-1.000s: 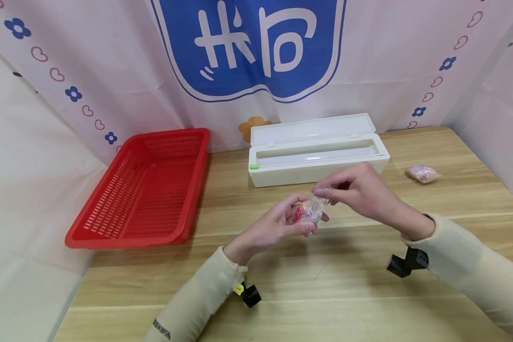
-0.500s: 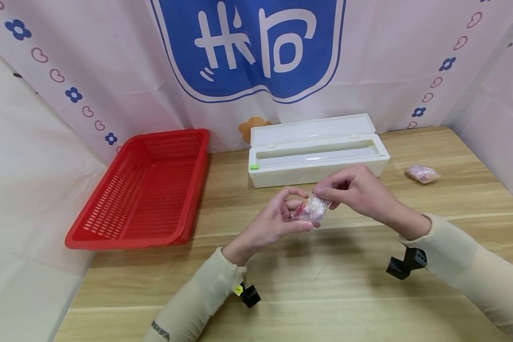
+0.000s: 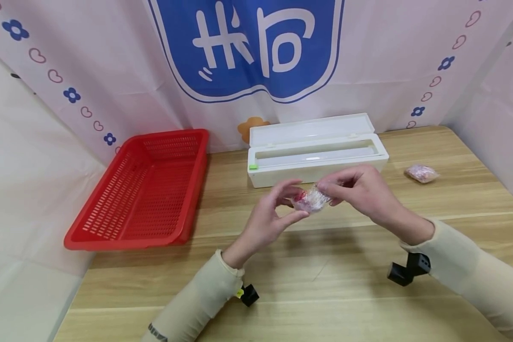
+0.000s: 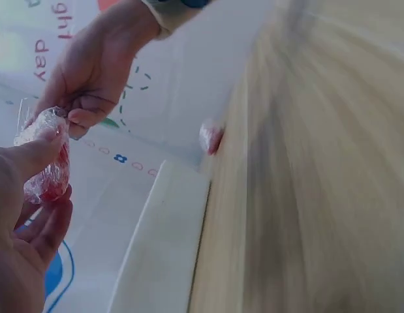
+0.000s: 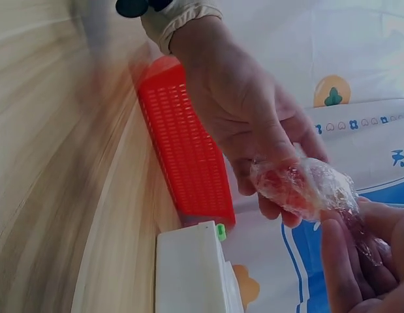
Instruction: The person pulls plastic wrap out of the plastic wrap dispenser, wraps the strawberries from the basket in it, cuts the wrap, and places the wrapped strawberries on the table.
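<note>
A small reddish bundle wrapped in clear plastic film (image 3: 309,199) is held above the table between both hands. What lies inside the film is too blurred to name. My left hand (image 3: 268,213) grips the bundle's left end, thumb below and fingers above in the head view. At the other end, my right hand (image 3: 361,192) pinches the loose film between thumb and fingers. The right wrist view shows the film (image 5: 358,225) gathered and stretched toward the right fingers. A second film-wrapped bundle (image 3: 422,174) lies on the table at the right.
Behind the hands stands a long white cling-film dispenser box (image 3: 318,173) with its lid (image 3: 312,131) raised. A red perforated plastic basket (image 3: 188,204) sits at the left of the wooden table (image 3: 282,304). A printed curtain (image 3: 124,57) hangs along the back.
The left hand has moved slightly up and turned, and its fingers have shifted on the bundle. The bundle has tilted and risen a little. The right hand keeps pinching the film.
</note>
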Action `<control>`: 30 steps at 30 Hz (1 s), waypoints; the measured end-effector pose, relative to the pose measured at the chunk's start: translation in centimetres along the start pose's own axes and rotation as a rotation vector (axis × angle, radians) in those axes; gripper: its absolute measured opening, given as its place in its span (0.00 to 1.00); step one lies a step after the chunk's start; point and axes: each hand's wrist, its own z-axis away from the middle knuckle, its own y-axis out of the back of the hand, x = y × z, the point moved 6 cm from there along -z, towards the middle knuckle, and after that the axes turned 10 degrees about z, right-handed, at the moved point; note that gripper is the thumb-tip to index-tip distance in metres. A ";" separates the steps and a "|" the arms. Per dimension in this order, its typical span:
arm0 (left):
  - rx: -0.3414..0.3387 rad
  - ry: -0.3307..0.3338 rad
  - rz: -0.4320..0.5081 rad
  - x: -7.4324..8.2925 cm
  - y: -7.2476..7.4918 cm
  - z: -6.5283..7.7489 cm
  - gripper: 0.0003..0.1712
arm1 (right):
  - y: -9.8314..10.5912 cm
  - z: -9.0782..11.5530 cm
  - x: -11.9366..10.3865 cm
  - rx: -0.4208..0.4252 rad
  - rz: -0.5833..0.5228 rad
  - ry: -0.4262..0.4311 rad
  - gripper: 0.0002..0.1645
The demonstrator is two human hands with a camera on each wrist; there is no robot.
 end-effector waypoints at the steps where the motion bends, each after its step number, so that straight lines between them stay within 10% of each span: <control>1: -0.009 -0.064 -0.061 0.5 0.0 0.0 0.33 | 0.0 0.0 0.0 -0.004 -0.007 -0.004 0.15; 6: -0.130 -0.314 -0.252 2.3 -0.3 0.0 0.26 | -0.2 0.0 -0.2 -0.038 -0.065 -0.034 0.15; 10: -0.168 -0.351 -0.256 2.5 -0.5 0.1 0.23 | -0.4 -0.1 0.1 -0.058 -0.124 -0.079 0.16; 20: -0.145 -0.136 0.160 1.4 -0.6 -0.1 0.25 | -1.0 -0.2 0.4 -0.164 -0.444 -0.075 0.07; 26: -0.186 0.111 0.475 0.8 -1.3 0.3 0.28 | -1.2 -0.1 -0.5 -0.097 -0.345 -0.037 0.15; 30: -0.153 0.178 0.499 0.8 -1.8 0.2 0.29 | -1.5 0.3 -1.3 -0.029 -0.287 0.006 0.18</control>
